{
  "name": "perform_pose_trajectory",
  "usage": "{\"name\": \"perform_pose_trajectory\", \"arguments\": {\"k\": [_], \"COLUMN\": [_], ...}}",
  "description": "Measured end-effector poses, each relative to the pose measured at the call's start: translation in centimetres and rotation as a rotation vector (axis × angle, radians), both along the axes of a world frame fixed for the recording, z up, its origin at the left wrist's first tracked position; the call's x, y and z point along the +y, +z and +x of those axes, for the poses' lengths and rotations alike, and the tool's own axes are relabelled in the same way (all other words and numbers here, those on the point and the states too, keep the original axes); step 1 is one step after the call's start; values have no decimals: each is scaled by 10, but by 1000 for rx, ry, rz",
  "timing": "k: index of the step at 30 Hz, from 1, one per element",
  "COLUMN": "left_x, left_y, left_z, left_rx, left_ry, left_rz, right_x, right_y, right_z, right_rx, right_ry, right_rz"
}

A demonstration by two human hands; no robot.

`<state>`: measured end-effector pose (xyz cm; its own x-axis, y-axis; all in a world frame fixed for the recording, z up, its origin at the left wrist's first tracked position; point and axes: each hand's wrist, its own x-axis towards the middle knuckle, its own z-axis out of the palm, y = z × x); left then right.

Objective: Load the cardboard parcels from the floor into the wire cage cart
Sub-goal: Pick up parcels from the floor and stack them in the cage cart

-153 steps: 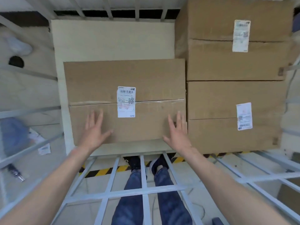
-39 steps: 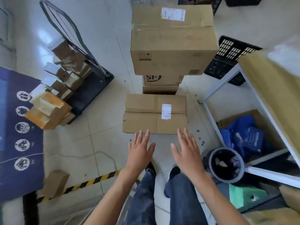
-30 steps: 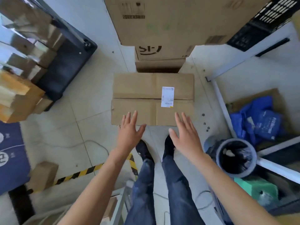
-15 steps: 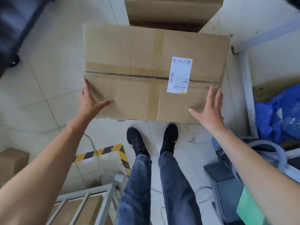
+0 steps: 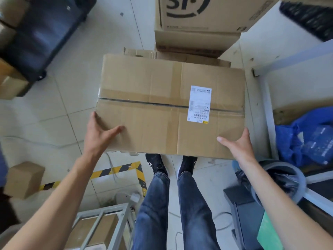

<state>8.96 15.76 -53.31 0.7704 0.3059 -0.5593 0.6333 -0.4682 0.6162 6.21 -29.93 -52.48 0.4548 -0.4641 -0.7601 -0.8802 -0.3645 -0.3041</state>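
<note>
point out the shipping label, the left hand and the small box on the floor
shipping label (image 5: 199, 104), head view, middle of the white sticker on the parcel top
left hand (image 5: 98, 132), head view, back of the hand at the parcel's near left corner
small box (image 5: 24, 178), head view, its top face

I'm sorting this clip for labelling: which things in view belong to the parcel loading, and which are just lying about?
Part of the job:
- cardboard parcel, held at its near corners by the left hand and right hand
- stacked boxes behind it
- wire cage cart

Just lying about:
- blue bag
- round bin
- black trolley
</note>
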Motion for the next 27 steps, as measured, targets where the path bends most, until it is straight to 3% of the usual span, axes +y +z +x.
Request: {"name": "perform_pose_trajectory", "arguments": {"k": [7,15,21,27], "left_x": [38,49,38,9], "left_y": [140,317,453,541], "left_z": [-56,-150,-286,-466], "left_rx": [12,-86,-172,-192], "left_ry": [147,446,758,1119], "left_rz": [54,204,309,339], "right_x": [42,90,142,222], "right_y": [130,290,409,492], "right_z": [5,46,18,-54], "right_rx": [-54,-282,-425,-472], "right_ry": [165,465,753,1113], "right_rz": [32,112,203,344]}}
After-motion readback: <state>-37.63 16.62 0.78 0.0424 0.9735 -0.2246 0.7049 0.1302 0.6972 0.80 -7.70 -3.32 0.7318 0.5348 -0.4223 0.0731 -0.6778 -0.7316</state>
